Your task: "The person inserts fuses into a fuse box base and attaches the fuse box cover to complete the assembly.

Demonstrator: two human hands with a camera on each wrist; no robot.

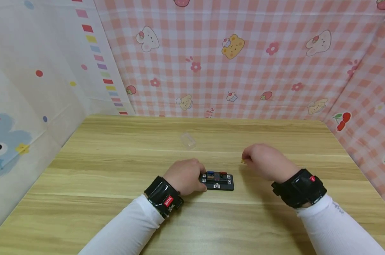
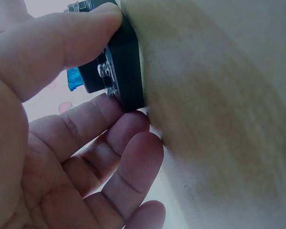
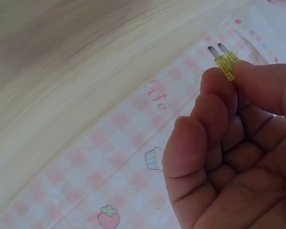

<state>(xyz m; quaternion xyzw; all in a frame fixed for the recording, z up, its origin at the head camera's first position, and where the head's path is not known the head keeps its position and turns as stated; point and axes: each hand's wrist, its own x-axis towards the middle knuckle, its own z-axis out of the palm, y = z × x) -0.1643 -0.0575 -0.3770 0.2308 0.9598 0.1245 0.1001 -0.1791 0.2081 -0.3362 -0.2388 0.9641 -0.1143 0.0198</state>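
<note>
A black fuse block (image 1: 225, 186) lies on the wooden table, with blue, brown and red blade fuses seated in it and metal screw terminals at its ends. My left hand (image 1: 184, 176) grips its left end between thumb and fingers. The left wrist view shows the block's dark base (image 2: 126, 67) against the thumb, with a blue fuse (image 2: 75, 78) sticking out. To the right of the block and above the table, my right hand (image 1: 266, 161) pinches a yellow blade fuse (image 3: 226, 64) between thumb and index finger. Its two metal prongs point away from the fingertips.
A clear plastic cover (image 1: 188, 140) lies on the table (image 1: 122, 159) behind the left hand. Patterned cloth (image 1: 211, 46) hangs at the table's back edge, with more cloth along both sides. Each wrist wears a black strap.
</note>
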